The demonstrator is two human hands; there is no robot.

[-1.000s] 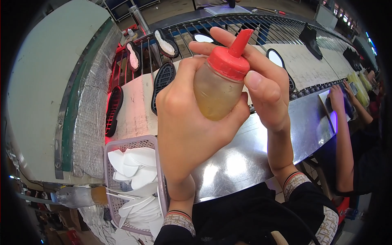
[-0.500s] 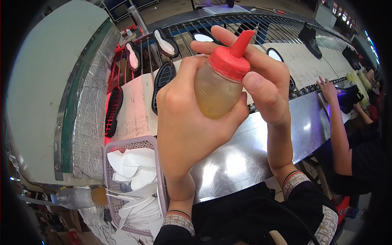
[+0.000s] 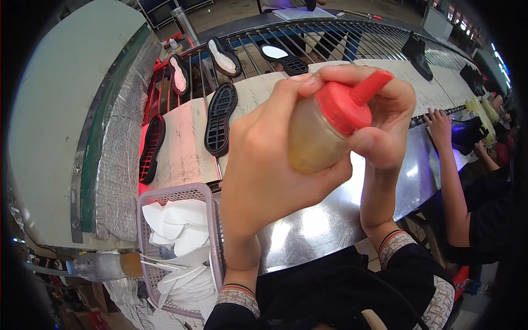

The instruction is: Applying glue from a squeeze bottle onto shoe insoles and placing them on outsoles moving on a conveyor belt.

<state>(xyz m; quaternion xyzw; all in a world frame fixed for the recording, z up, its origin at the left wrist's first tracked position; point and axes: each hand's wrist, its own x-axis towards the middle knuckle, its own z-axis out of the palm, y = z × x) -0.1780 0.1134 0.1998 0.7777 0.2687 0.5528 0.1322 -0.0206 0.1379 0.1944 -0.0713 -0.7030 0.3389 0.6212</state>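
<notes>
My left hand (image 3: 256, 165) is wrapped round a cloudy squeeze bottle (image 3: 311, 135) with yellowish liquid low inside. The bottle leans to the right. Its red cap (image 3: 344, 113) carries a red spout that points up and right. My right hand (image 3: 393, 135) is closed round the cap, thumb at the near side and fingers curled over the far side. Behind my left hand, a black shoe sole (image 3: 221, 118) lies on the pale conveyor belt (image 3: 184, 159). A second black sole (image 3: 153, 149) is farther left.
A mauve basket (image 3: 214, 220) of white insole pieces (image 3: 187, 225) stands left of my left forearm. Beyond the belt, several soles (image 3: 224, 59) with white pads rest on rollers. To the right, a co-worker's hand (image 3: 439, 129) is beside a black boot (image 3: 466, 135). A metal table (image 3: 308, 225) spans the front.
Both hands and the bottle have moved right and slightly down, and the bottle tilts more to the right. My right fingers, raised and spread before, now curl round the cap.
</notes>
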